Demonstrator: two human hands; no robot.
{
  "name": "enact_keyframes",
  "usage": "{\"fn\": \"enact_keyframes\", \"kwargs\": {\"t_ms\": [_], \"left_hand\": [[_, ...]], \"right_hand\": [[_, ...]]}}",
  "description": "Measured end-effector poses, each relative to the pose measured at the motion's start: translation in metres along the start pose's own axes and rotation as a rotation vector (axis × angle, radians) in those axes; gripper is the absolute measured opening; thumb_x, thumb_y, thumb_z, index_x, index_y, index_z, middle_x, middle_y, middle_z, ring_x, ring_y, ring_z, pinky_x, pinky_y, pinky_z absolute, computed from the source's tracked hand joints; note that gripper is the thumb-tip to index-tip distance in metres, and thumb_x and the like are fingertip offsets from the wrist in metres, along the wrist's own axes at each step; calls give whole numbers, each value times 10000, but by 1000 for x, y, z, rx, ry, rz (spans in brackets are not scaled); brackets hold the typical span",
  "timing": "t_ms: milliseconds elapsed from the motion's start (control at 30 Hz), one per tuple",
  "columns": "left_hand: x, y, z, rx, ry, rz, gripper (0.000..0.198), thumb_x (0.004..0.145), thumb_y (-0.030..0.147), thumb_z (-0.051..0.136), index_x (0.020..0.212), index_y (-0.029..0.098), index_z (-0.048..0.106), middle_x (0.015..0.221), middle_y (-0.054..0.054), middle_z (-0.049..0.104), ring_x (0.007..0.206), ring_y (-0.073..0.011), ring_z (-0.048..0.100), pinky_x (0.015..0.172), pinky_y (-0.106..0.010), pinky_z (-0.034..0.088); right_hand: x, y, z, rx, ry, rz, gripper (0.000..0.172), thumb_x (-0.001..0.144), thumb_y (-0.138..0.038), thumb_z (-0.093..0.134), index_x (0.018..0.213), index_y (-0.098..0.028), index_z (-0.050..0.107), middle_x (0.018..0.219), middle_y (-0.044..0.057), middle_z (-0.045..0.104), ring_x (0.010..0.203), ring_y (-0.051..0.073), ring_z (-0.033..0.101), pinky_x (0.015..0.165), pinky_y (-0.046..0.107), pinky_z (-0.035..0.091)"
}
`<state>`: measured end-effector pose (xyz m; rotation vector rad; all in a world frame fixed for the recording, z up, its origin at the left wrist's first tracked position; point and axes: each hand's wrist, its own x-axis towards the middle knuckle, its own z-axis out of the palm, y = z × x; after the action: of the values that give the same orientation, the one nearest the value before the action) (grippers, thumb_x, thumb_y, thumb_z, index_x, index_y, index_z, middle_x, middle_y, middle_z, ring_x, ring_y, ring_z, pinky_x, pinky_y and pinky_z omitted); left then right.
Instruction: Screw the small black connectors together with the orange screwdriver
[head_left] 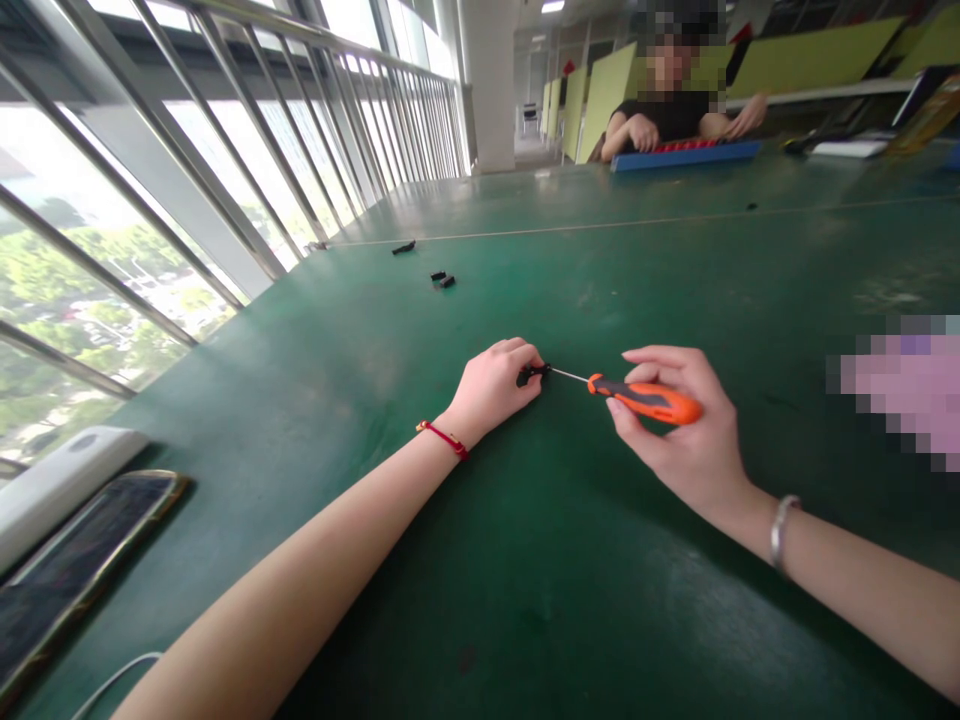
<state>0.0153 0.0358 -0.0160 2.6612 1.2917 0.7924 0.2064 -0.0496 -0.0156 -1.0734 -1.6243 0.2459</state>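
Observation:
On the green table, my left hand [501, 380] has its fingers closed round a small black part [531, 374], whose exact kind I cannot make out. An orange and dark grey screwdriver [651, 398] lies nearly level in front of my right hand [690, 410]. Its thin metal shaft points left, and the tip meets the black part at my left fingertips. The handle's butt rests against my right palm, with the thumb below it and the fingers curled loosely above. A red cord bracelet circles my left wrist; a silver bangle circles my right.
Small black pieces [443, 280] and another black piece [403, 247] lie farther back on the green table [480, 600]. A phone [90, 560] and a white case [67, 485] are at left, beside a metal railing. Across the table, a person handles a blue tray [686, 156].

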Motion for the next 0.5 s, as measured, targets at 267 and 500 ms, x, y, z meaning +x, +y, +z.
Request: {"fn": "enact_keyframes", "kwargs": {"t_ms": [267,500], "left_hand": [[0,1,0,4,8,4,118,765,183,533,839,191,625,911,-6,653,826,-144,606,674,-234,461],[0,0,0,9,4,1,125,762,180,536,847,196,626,905,-4,652,831,-142,606,673,-230,460]], "right_hand": [[1,2,-2,-112,7,-5,212,775,-265,635,981,-230,600,738,8,606,736,177,587,723,325,475],[1,1,-1,-93,-51,31,160,779,-268,627,930,-229,596,627,-21,547,635,159,550,686,326,465]]}}
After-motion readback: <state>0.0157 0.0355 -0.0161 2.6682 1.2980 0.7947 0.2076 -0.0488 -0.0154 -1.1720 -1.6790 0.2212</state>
